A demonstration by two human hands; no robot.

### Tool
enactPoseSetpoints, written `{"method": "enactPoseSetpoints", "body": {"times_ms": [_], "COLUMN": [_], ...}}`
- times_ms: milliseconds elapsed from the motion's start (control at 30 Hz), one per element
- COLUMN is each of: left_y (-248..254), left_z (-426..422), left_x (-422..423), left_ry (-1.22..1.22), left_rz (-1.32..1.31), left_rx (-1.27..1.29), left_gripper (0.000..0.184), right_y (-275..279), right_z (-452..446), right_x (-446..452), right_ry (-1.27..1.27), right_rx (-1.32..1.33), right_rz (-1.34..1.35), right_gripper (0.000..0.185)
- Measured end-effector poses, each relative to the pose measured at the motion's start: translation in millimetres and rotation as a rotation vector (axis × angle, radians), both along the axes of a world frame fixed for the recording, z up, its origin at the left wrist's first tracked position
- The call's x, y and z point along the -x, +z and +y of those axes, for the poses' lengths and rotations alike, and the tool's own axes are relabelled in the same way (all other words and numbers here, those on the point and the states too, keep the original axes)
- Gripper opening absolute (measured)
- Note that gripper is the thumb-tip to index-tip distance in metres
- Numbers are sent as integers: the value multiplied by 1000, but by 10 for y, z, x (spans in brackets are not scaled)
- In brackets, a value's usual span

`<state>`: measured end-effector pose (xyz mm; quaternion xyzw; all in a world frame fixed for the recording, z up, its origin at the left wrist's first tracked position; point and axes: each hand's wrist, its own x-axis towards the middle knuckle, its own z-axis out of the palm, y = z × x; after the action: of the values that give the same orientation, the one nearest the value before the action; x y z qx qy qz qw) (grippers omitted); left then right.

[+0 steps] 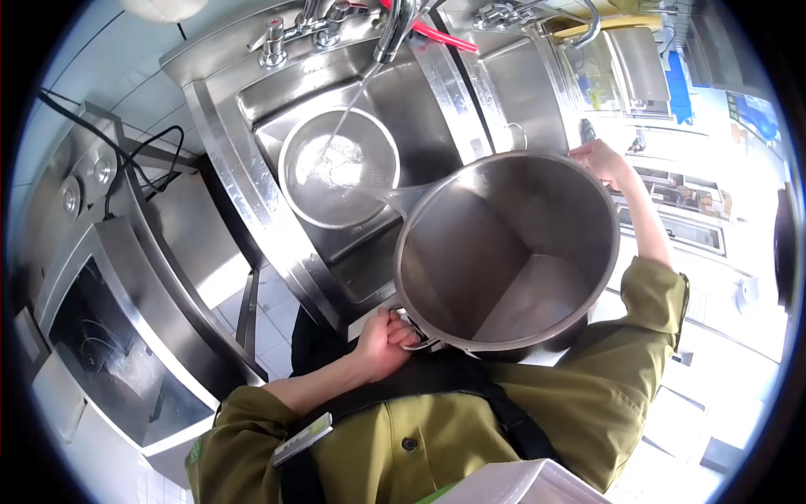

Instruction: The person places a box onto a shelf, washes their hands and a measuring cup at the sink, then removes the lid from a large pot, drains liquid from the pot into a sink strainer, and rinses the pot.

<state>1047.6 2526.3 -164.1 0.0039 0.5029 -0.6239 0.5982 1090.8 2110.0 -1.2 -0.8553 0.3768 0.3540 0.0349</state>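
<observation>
A large, deep stainless steel stockpot (537, 218) is tilted so that its open mouth faces me; only bare metal shows inside. My left hand (388, 343) is closed round the loop handle at the pot's near left side. At the far right of the rim, my right hand (601, 163) grips the opposite side, where the handle is mostly hidden. Just left of the pot, a smaller metal saucepan (290, 172) sits in the sink. Water from the faucet (387, 52) runs into it, and its handle reaches toward the stockpot's rim.
The steel sink (428, 109) lies ahead, with taps (273, 44) along its back edge and a red hose (445, 37) by the faucet. A second basin (529, 92) adjoins on the right. A metal appliance with a dark window (117, 361) stands at left.
</observation>
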Motion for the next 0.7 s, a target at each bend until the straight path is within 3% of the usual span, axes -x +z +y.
{"method": "enactPoseSetpoints", "body": {"times_ms": [100, 200, 333, 700], "left_y": [-3, -55, -63, -85], "left_z": [-15, 4, 2, 8], "left_x": [-12, 3, 1, -35], "left_ry": [-21, 5, 6, 11], "left_rz": [11, 42, 66, 128], "left_rx": [-37, -8, -46, -111], "left_gripper": [31, 30, 28, 32], "right_y": [0, -22, -98, -271], "right_z": [77, 115, 90, 20], "right_x": [-65, -133, -175, -387], "right_ry": [-246, -279, -257, -140], "right_rx": [29, -10, -59, 17], "right_rz": [-41, -86, -148, -1], "right_gripper": [23, 21, 19, 25]}}
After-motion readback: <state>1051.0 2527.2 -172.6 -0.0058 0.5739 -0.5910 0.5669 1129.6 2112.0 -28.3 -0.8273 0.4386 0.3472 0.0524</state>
